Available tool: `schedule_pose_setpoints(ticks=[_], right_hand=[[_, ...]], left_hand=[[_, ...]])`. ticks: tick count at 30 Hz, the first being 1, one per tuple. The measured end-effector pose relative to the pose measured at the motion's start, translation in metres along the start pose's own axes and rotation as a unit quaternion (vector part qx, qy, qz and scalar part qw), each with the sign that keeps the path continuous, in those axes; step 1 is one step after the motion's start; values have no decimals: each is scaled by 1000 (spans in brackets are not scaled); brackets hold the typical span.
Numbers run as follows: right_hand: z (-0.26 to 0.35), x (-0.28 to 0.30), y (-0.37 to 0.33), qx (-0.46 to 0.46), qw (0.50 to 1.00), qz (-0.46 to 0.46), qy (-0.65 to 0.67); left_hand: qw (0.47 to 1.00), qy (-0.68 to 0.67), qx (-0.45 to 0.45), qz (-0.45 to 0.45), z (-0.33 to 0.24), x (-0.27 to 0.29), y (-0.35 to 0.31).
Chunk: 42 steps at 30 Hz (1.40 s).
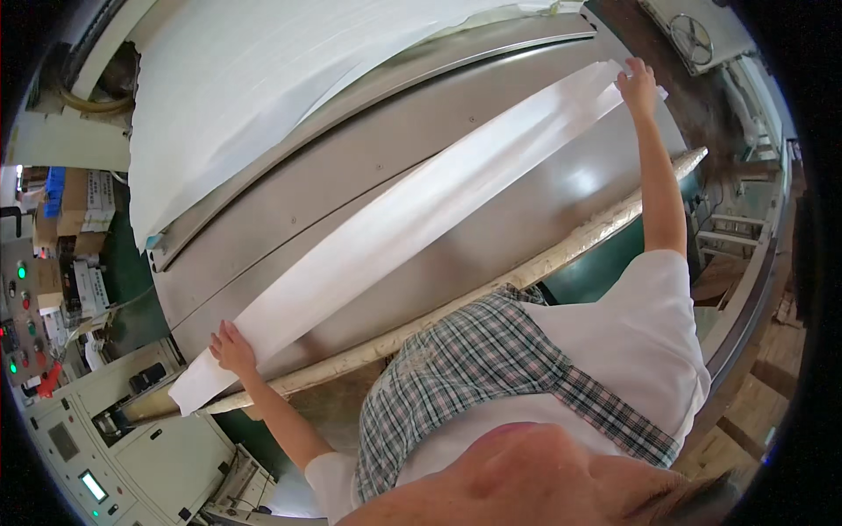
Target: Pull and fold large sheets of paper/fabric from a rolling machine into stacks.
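A long white strip of thin, smooth sheet (395, 223) stretches diagonally across the metal table, from near left to far right. I cannot tell whether it is paper, film or cloth. My left hand (233, 350) rests on the strip close to its near-left end, fingers extended over the surface. At the far-right end, my right hand (640, 88) has its fingers curled at the strip's edge, thumb and fingers closed on it. The sheet looks slightly folded beside that hand.
Beyond a raised metal bar (377, 96) lies a wide white sheet (254, 79). A padded, wrapped roll (561, 250) runs along the table's near edge. A control cabinet (96, 473) and stacked cartons (83, 202) stand at left. A handwheel (691, 39) is at far right.
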State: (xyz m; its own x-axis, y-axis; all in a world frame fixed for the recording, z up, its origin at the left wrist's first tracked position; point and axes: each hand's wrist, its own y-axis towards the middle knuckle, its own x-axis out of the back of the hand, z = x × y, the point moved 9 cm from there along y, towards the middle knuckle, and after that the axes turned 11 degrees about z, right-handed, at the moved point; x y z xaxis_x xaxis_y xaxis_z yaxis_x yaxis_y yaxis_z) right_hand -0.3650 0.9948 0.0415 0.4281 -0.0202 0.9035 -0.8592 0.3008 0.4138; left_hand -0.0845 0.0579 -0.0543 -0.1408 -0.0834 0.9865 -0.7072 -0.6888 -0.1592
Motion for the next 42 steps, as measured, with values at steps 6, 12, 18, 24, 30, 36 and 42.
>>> schedule_pose_setpoints(ticks=[6,12,18,24,30,36,42], right_hand=[[125,2,-44,163,960,191,126],[89,-102,-42,187,900,317,-235],[31,-114,-2,23,989,146,-31],[21,-151,10,-12,931,363,24],[50,-171,-26,116,885,451,6],[161,-100,-128,261,734,604,166],[255,-72,-242,242,528,755,305]], left_hand=[[999,25,24,8,-3,-2,-1],[1000,26,12,2,-8,-4,0],[999,41,16,14,-2,-9,2],[999,40,13,25,4,-6,1],[984,-63,-53,-156,46,16,-35],[967,-175,-99,-158,36,10,-104],[959,-183,-55,-207,31,16,-122]])
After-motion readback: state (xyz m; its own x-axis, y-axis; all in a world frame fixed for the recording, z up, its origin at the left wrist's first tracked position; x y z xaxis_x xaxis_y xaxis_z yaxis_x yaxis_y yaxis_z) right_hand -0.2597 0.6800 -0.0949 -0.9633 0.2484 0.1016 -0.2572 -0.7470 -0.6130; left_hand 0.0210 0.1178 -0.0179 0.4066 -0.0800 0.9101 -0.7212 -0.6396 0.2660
